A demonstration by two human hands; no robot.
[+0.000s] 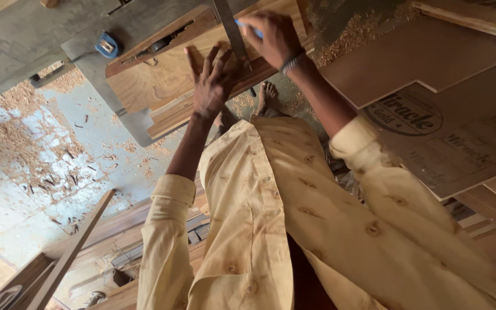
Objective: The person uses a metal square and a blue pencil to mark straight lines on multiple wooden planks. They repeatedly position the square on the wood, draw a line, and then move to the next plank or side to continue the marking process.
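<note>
Looking at a wooden board (162, 80) lying flat on the grey worktop (24, 51), just right of the blue tape measure (107, 45). Probably stiff and fairly heavy, not fragile, with edges likely rough, so best taken by the long edges with both hands. Left hand (213, 80) pressing down flat on the board, fingers splayed wide, gripping nothing. Right hand (274, 37) just right of it, pinched shut around a blue pencil (248, 27), tip against the metal ruler (232, 31) laid across the board. Sawdust (351, 37) piling up right of the board, plywood sheets (431, 115) stacked further right.
</note>
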